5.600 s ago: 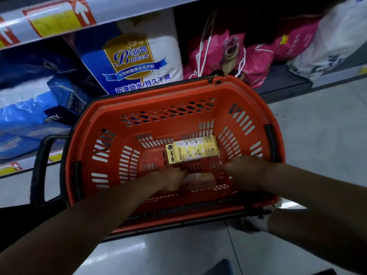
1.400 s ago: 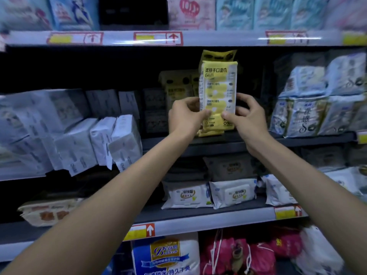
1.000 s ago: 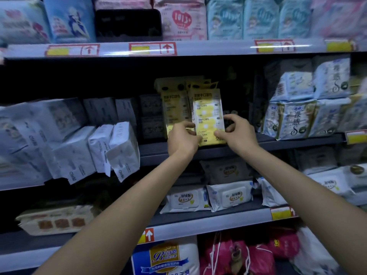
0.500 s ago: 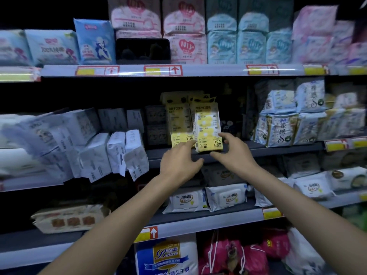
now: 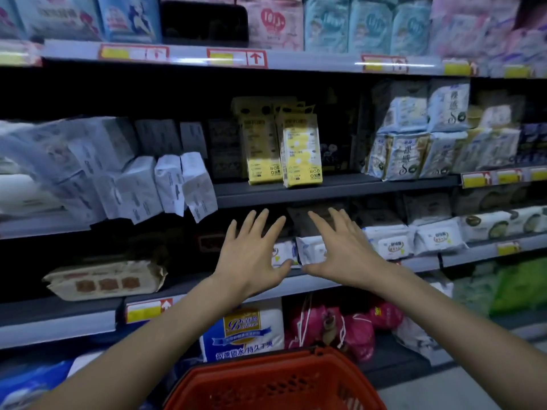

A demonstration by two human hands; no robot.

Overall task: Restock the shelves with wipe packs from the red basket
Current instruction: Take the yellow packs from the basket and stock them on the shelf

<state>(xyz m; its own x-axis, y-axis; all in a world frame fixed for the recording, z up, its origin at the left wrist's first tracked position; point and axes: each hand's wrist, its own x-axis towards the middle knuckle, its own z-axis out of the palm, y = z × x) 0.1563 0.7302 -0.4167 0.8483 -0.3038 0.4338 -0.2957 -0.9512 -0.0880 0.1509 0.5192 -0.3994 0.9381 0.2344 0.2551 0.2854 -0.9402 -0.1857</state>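
Observation:
A yellow wipe pack (image 5: 301, 152) stands upright on the dark middle shelf (image 5: 340, 186), beside another yellow pack (image 5: 262, 149) to its left. Below that shelf, my left hand (image 5: 251, 253) and my right hand (image 5: 340, 250) hang in the air with fingers spread, holding nothing. They are a short way apart, thumbs toward each other. The red basket (image 5: 275, 383) shows at the bottom edge; its inside is mostly out of view.
White packs (image 5: 165, 184) lean on the shelf to the left. White wipe packs (image 5: 438, 238) fill the lower shelf at right, a brown pack (image 5: 103, 281) at left. Blue-and-white (image 5: 245, 329) and pink bags (image 5: 340, 327) sit on the bottom shelf behind the basket.
Both hands have let go of the yellow pack, which now stands on the middle shelf, and have dropped below it with fingers spread. The view has tilted down, bringing the basket in.

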